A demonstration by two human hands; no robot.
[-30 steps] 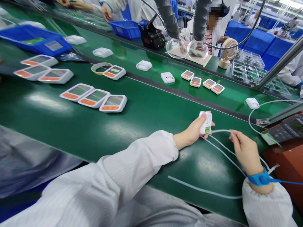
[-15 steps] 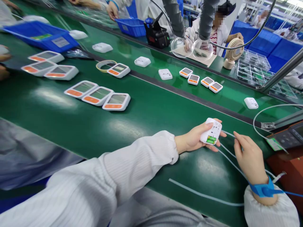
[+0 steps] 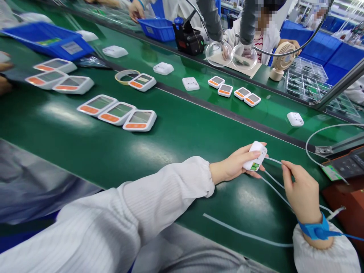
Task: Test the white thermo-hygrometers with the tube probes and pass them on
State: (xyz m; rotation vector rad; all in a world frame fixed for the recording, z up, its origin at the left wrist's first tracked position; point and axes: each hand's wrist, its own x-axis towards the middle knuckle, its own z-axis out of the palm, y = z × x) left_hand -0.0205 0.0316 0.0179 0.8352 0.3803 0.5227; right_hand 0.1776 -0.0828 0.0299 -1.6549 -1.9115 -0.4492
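My left hand [image 3: 234, 162] holds a small white electronic device [image 3: 253, 163], its back tilted up. Green batteries [image 3: 255, 166] show in an uncovered compartment at its lower end. The thumb lies across the back, with the fingers underneath. To the right, my right hand [image 3: 301, 189] is closed, thumb and forefinger pinched at a thin white cable [image 3: 273, 160] that runs toward the device. What the other right fingers do is hidden. A blue wrist strap [image 3: 317, 227] circles my right wrist. Further lengths of white cable pass between the hands above the green bench.
Finished-looking white devices with orange panels [image 3: 139, 120] lie in groups at left. More devices [image 3: 190, 83] sit on the far green belt. A tape roll [image 3: 126, 77], blue bin [image 3: 48, 40], fan [image 3: 283, 58] and brown box [image 3: 345, 201] stand around. Co-workers sit opposite.
The device in my left hand has tilted, and the thumb has slid over its back. My right fingers have closed together at the cable. Devices on the far belt have shifted left.
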